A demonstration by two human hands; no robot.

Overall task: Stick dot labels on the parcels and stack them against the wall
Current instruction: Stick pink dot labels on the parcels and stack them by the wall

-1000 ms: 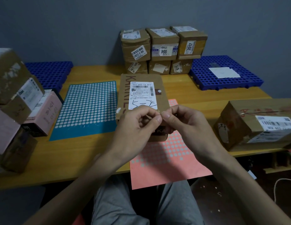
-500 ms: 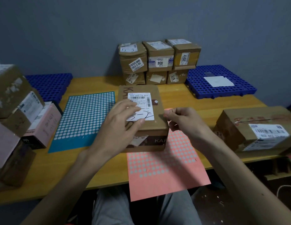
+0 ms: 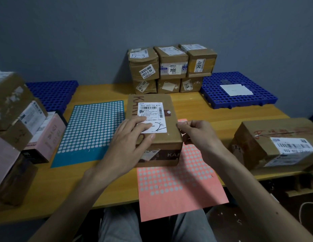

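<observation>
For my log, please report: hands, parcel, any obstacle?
Left hand flat on shipping label. Right hand curled at parcel right edge, pinch unclear. Parcel on pink dot sheet. Wall stack unobstructed.

I read the centre parcel (image 3: 152, 142) as matt brown cardboard, its shipping label (image 3: 151, 109) as smooth white paper. The stacked parcels (image 3: 171, 67) are cardboard under tape with a faint sheen. The table (image 3: 222, 112) looks like smooth yellow wood and the perforated pallet (image 3: 239, 100) like blue moulded plastic; the teal dot-label sheet (image 3: 92, 126) and pink dot-label sheet (image 3: 178, 186) are smooth paper.

Box pile (image 3: 11, 117) cut by left edge, right parcel (image 3: 281, 145) cropped, contents of right hand (image 3: 198, 135) grip unclear
</observation>
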